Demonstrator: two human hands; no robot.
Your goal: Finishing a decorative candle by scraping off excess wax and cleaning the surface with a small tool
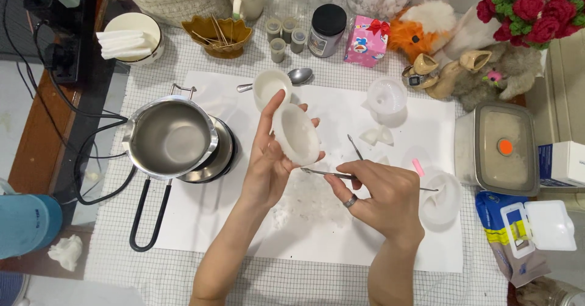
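My left hand [266, 160] holds a white bowl-shaped wax piece [297, 133] tilted on its side above a white paper sheet [213, 220]. My right hand [381, 196], with a ring on one finger, grips a thin metal tool [326, 172] whose tip points left, just below the wax piece. White crumbs [298, 205] lie scattered on the paper under both hands. A second thin metal tool [354, 146] lies on the paper just above my right hand.
A steel melting pot [170, 138] with a black handle sits on a small burner at left. White cups [269, 86], a spoon [298, 75], a clear cup [387, 94], a white mould [440, 199] and a lidded container [499, 147] surround the paper. Jars, plush toys and flowers line the back.
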